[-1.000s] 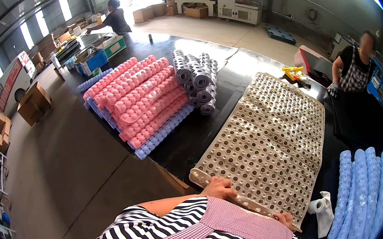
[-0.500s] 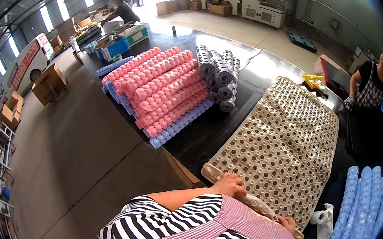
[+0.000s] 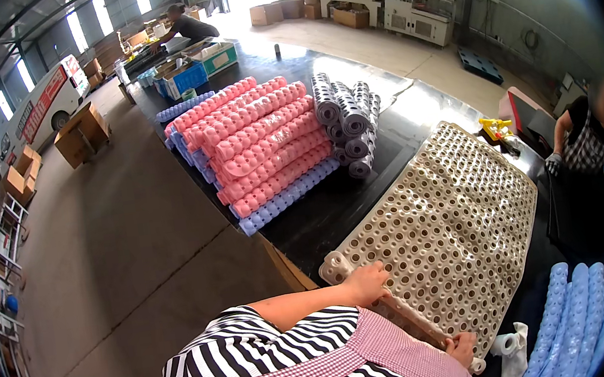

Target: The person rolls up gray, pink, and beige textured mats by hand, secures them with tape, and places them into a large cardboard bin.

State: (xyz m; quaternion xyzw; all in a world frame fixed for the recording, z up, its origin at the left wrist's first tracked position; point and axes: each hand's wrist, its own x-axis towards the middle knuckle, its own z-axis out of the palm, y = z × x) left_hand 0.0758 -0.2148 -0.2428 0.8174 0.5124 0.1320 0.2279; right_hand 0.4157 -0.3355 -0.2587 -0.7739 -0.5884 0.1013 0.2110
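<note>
A beige bath mat (image 3: 447,212), dotted with holes and round bumps, lies spread over the black table. Its near edge is curled into a narrow roll that runs between my hands. My left hand (image 3: 368,283) is closed over this rolled edge, toward its left end. Farther along to the right, my right hand (image 3: 461,348) grips the same roll close to the mat's corner. The fingertips of both hands are partly hidden against the roll.
Pink rolled mats (image 3: 266,144) are stacked on blue-violet ones, beside grey rolls (image 3: 355,125). Light blue rolls (image 3: 571,325) and a white roll (image 3: 506,344) lie at right. A yellow tool (image 3: 494,129) is past the mat. One co-worker (image 3: 585,131) stands right, another (image 3: 190,26) far off.
The mat's near edge has been rolled slightly further, and the roll looks thicker at its left end. Both hands have moved a little forward with it. The far co-worker leans lower.
</note>
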